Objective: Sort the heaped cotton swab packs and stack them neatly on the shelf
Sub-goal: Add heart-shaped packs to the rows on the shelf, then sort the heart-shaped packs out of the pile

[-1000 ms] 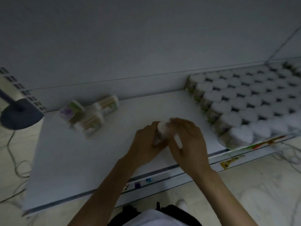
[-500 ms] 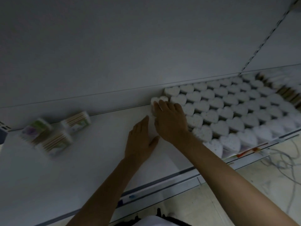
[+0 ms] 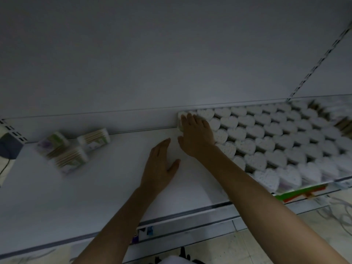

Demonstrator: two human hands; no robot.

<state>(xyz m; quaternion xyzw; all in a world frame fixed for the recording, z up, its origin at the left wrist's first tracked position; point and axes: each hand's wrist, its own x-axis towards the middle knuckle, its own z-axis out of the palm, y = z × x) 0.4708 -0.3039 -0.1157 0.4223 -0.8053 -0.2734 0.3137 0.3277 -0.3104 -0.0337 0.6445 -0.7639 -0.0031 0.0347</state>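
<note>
Rows of upright heart-shaped cotton swab packs fill the right half of the white shelf. My right hand lies flat over the back-left pack of that block, by the back wall, fingers straight on its top. My left hand rests flat on the bare shelf just left of the block, fingers straight, holding nothing. Three loose packs lie on their sides in a small heap at the back left of the shelf.
A dark grey lamp-like object with a cable sits past the shelf's left end. The shelf's front rail carries price tags. A slotted upright runs up the back wall at right. Cables lie on the tiled floor below.
One second ago both hands held a pack near the shelf front. The right hand carried it to the block's back-left corner; the left hand let go and now lies flat on the shelf.
</note>
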